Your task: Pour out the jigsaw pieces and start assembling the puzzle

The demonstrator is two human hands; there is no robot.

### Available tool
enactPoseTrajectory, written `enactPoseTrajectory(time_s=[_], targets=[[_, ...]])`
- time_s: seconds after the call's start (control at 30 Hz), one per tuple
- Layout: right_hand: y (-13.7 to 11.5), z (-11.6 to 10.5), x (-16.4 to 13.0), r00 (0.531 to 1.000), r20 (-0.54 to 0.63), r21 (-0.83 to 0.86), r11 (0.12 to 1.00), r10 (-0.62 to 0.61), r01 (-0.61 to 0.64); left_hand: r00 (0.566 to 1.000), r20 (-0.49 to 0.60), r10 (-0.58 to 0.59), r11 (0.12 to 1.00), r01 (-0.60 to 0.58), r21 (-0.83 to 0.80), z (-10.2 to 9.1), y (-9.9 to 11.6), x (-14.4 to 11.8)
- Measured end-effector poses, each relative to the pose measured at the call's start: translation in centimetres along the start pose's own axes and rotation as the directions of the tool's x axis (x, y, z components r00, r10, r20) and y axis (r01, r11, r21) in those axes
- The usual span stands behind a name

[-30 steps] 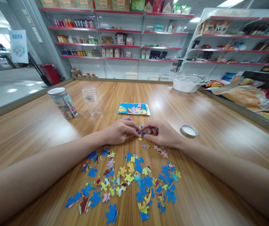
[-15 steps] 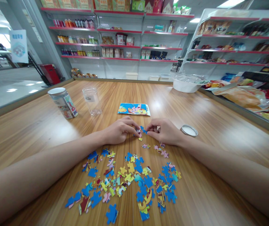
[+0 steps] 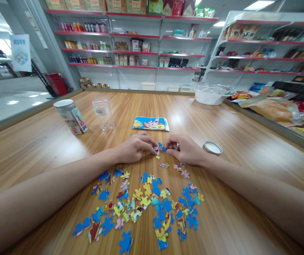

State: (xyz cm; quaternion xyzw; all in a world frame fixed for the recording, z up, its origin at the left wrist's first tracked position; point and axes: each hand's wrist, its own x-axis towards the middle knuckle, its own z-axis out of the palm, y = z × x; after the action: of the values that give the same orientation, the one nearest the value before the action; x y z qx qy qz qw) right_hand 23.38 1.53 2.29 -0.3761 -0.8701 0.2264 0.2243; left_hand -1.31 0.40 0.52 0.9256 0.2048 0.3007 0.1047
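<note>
A: Both hands are at the middle of the frame. The left hand [image 3: 134, 148] pinches a small multicoloured puzzle piece [image 3: 156, 150], and the right hand [image 3: 185, 150] pinches a blue piece [image 3: 163, 147] right against it, fingertips nearly touching.

B: So the two pieces are being fitted edge to edge, low over the wooden surface [image 3: 35, 148]?

A: That's my read. A tab looks close to its notch but not seated; I'd say the join calls for a slight turn and a press down.

B: And the rest of the puzzle?

A: A big scatter of loose pieces [image 3: 146, 205] lies below the hands in the lower centre, mostly blue and yellow, unjoined. A few stray pieces [image 3: 180, 169] sit just under the right wrist.

B: Containers?

A: The clear jar [image 3: 103, 114] at upper left of centre stands upright, open, and looks empty. Its lid [image 3: 213, 147] lies flat just right of the right hand. Left of the jar a labelled tin [image 3: 71, 115] stands capped, contents hidden. The picture card [image 3: 151, 123] lies above the hands.
</note>
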Motion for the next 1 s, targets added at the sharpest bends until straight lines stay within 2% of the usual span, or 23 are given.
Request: enactPoseTrajectory(time_s=[0.23,0.4,0.57,0.83,1.0], targets=[[0.27,0.3,-0.17,0.998,-0.021,-0.007,0.998,-0.058,0.058,1.0,-0.005,0.002,1.0,-0.002,0.002,0.03,-0.1,-0.07],[0.44,-0.14,-0.19,0.999,-0.008,0.061,0.997,-0.049,0.05,1.0,-0.002,0.002,1.0,-0.002,0.002,0.0,-0.14,-0.07],[0.45,-0.4,-0.03,0.997,0.0,-0.037,0.996,-0.082,0.082,1.0,0.006,-0.003,1.0,0.003,0.003,0.02,-0.11,-0.09],[0.28,-0.38,-0.06,0.997,0.026,-0.056,0.995,-0.076,0.077,1.0,-0.001,-0.001,1.0,0.001,-0.007,0.08,-0.17,-0.09],[0.51,-0.42,-0.05,0.989,0.039,-0.043,0.989,-0.141,0.143,1.0,0.002,-0.006,1.0,0.006,-0.013,-0.04,0.09,-0.02]])
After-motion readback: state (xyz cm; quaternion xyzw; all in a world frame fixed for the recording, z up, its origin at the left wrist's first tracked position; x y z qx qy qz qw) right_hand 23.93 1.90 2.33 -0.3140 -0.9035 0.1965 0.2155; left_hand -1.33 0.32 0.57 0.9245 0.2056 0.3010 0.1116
